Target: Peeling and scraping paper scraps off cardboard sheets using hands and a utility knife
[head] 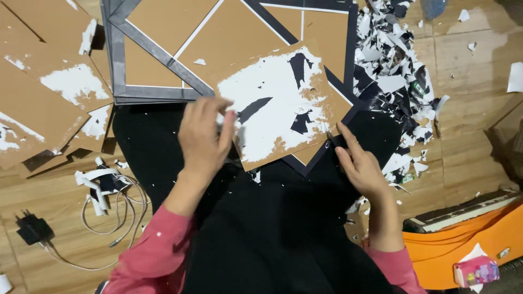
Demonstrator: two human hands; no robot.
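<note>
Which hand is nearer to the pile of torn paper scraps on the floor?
Right. The right hand is at the board's right edge, just beside the pile of paper scraps; the left hand is at the board's left edge, the far side.

One package only: small pink packet (475, 270), soft rectangular pouch, pink with light-blue and multicolour print, at 4-5 o'clock near lower right corner of view. Sits on orange surface (463, 245), just beside white crumpled paper scrap (473, 254) at its 12 o'clock. No signs, no screens, no separate labels visible.
</note>
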